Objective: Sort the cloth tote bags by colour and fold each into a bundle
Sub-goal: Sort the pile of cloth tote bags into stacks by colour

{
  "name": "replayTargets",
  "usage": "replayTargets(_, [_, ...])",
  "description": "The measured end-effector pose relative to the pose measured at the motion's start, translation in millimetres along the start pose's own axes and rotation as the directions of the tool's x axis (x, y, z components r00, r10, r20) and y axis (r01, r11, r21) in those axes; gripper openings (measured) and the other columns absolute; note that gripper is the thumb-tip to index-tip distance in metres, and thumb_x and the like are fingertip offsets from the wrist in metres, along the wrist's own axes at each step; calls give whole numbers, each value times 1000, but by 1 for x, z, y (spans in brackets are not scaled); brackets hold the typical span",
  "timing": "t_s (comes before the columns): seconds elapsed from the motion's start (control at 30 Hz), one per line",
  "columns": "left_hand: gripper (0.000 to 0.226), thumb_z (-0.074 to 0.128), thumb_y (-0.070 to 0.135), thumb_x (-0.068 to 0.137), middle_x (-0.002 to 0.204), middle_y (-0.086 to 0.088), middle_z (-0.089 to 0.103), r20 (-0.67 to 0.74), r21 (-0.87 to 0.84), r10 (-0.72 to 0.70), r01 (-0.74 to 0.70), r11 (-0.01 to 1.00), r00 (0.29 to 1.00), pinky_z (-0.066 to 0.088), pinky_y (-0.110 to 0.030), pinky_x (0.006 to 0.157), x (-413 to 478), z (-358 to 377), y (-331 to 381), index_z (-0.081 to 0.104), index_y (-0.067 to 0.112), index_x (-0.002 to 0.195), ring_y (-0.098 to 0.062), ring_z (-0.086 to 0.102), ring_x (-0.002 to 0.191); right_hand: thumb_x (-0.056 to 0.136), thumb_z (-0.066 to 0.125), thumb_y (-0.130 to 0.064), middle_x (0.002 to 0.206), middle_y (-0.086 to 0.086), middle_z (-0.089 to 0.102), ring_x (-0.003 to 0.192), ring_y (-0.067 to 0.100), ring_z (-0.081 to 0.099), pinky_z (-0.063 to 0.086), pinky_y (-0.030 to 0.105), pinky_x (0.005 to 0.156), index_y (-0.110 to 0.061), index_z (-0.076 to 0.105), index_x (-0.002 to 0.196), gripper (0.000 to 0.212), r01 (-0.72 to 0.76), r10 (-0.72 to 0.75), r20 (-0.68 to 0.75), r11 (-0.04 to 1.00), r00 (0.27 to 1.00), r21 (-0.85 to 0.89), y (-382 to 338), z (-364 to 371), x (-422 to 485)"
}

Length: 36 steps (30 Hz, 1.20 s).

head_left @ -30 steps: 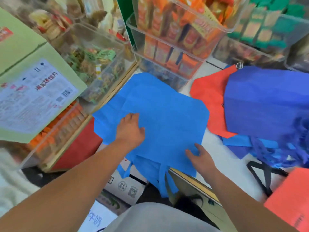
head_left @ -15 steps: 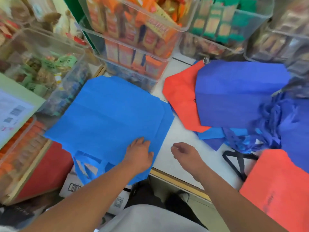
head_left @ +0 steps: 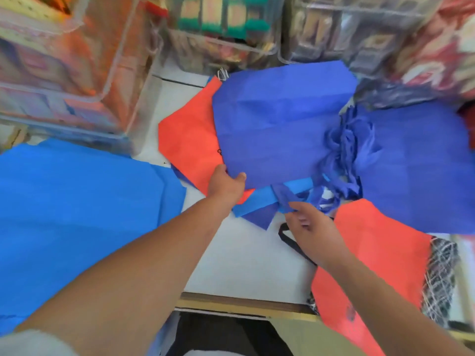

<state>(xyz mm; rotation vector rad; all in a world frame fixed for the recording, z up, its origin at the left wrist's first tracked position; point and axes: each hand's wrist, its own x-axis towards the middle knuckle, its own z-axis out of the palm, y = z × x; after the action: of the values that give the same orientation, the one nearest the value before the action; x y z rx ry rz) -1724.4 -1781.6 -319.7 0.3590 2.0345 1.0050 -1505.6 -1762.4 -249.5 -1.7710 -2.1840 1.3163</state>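
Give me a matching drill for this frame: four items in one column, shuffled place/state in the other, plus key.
Items
1. light blue bag
2. dark blue bag
3. left hand
4. right hand

Places/states
A. pinches a dark blue strap near the middle of the table
B. lies flat at the far left, away from the pile
C. grips the near edge of the dark blue bag
D. lies on top of a red bag in the pile

Pairs: 1-B, 2-D, 3-C, 4-A
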Motion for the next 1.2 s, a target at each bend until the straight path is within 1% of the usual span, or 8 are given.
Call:
replayTargets(0.2, [6, 56, 17, 96, 79, 0, 64, -114, -191, -107, 84, 978, 988, 42, -19, 40, -10, 21, 28, 60, 12, 96, -17, 65, 50, 97, 63, -27, 98, -14, 72, 90, -12, 63, 50, 18, 87, -24, 62, 128, 31, -30, 32, -21, 997, 999, 76, 27, -23, 8])
replayTargets(0.37, [12, 50, 13, 101, 82, -5, 59, -341, -377, -87, -52, 925, 936, 47, -26, 48, -51, -23, 34, 54, 19, 92, -9, 57, 42, 97, 57, -45, 105, -10, 62, 86, 5, 65, 53, 39, 92, -35, 54, 138, 42, 73, -62, -116, 993, 991, 94, 4, -24, 18])
replayTargets(0.5, [11, 45, 10, 103, 79, -6, 58, -222, -510, -238, 95, 855, 946, 46, -28, 48, -105, -33, 11, 55, 15, 101, -10, 50, 45, 96, 51, -59, 112, -8, 61, 101, 10, 62, 47, 34, 91, -47, 38, 149, 56, 110, -103, -71, 988, 992, 111, -29, -3, 22])
replayTargets(0.67, [12, 48, 15, 104, 84, -5, 64, -101, -491, -247, 167, 855, 964, 52, -29, 56, -154, -31, -6, 59, 15, 106, -12, 55, 51, 96, 66, -31, 102, -8, 66, 86, 1, 61, 44, 11, 79, -27, 49, 147, 54, 99, -84, -77, 970, 993, 222, -56, 12, 14])
replayTargets(0.8, [9, 54, 21, 102, 92, -3, 70, -61, -373, -188, 152, 915, 980, 55, -27, 60, -176, -25, -9, 61, 16, 105, -8, 63, 58, 96, 57, -15, 120, -1, 65, 106, 22, 63, 52, 40, 97, -27, 48, 146, 52, 252, -234, -166, 962, 958, 100, -62, -2, 2])
replayTargets(0.9, [8, 59, 24, 100, 92, -4, 71, -70, -331, -164, 132, 934, 984, 55, -28, 58, -182, -12, 1, 60, 17, 105, -9, 66, 62, 97, 56, -14, 132, -6, 63, 111, 18, 63, 51, 38, 98, -30, 43, 150, 57, 354, -329, -230, 932, 916, 79, -61, -22, -12])
replayTargets(1.03, [18, 66, 21, 95, 91, -1, 75, -27, -318, -77, 64, 946, 997, 52, -28, 57, -185, 18, 27, 58, 24, 111, -14, 64, 64, 99, 56, -16, 133, -29, 53, 107, -8, 58, 47, 26, 97, -38, 31, 155, 65, 317, -224, -351, 920, 909, 233, -29, -64, -24])
replayTargets(1.2, [25, 64, 14, 96, 85, -4, 75, 112, -205, 141, -116, 972, 984, 54, -31, 67, -183, 84, 67, 61, 37, 105, -18, 71, 74, 99, 59, -21, 98, -8, 64, 75, 15, 63, 53, 40, 75, -26, 28, 159, 67, 182, -26, -524, 952, 851, 248, 53, -116, -26])
